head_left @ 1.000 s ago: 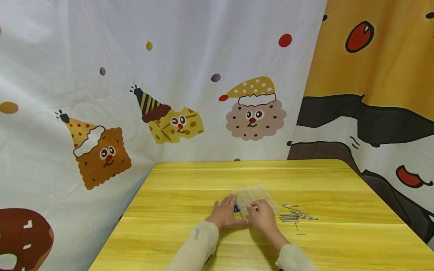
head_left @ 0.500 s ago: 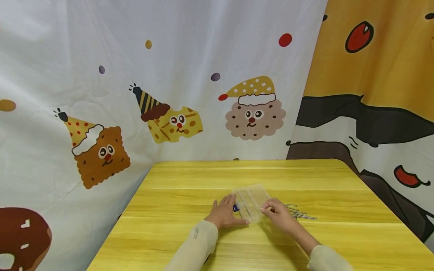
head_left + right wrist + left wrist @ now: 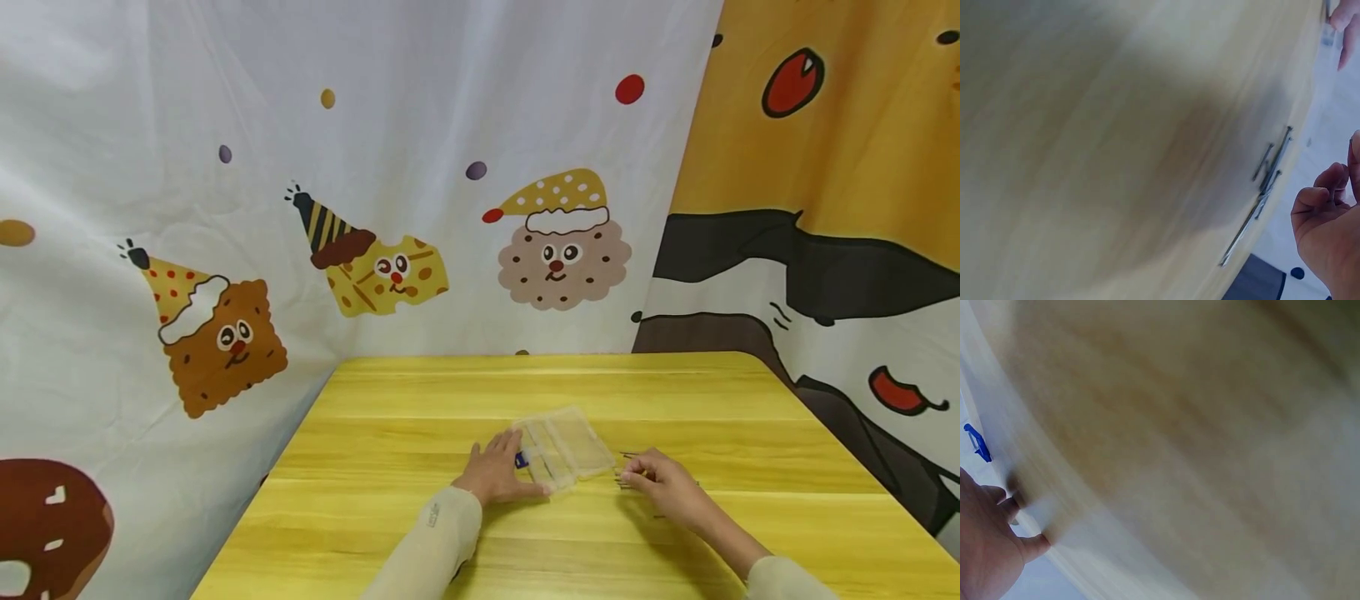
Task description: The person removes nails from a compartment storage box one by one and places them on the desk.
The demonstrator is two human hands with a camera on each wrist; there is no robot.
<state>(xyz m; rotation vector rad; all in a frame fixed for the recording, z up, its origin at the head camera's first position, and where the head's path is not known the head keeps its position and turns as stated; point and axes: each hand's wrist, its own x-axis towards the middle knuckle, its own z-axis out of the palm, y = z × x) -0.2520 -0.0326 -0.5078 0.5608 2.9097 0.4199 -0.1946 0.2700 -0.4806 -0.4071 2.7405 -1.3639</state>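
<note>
A clear plastic box [image 3: 583,446] with compartments lies on the wooden table, its lid spread to the far right side. My left hand [image 3: 497,472] rests along its left edge, fingers and thumb spread. Beside that hand is a small blue latch [image 3: 522,459], which the left wrist view also shows next to the fingers. My right hand [image 3: 667,487] is over several loose metal nails [image 3: 1267,187], partly hiding them in the head view. Its fingers are loosely bent, and I see nothing between them.
One small nail [image 3: 660,517] lies nearer to me, under the right wrist. The yellow wood-grain table [image 3: 420,400] reaches back to a white curtain [image 3: 420,75] printed with cartoon snacks.
My right hand has moved right, from over the box to over the nails. The left hand and the box stay where they were.
</note>
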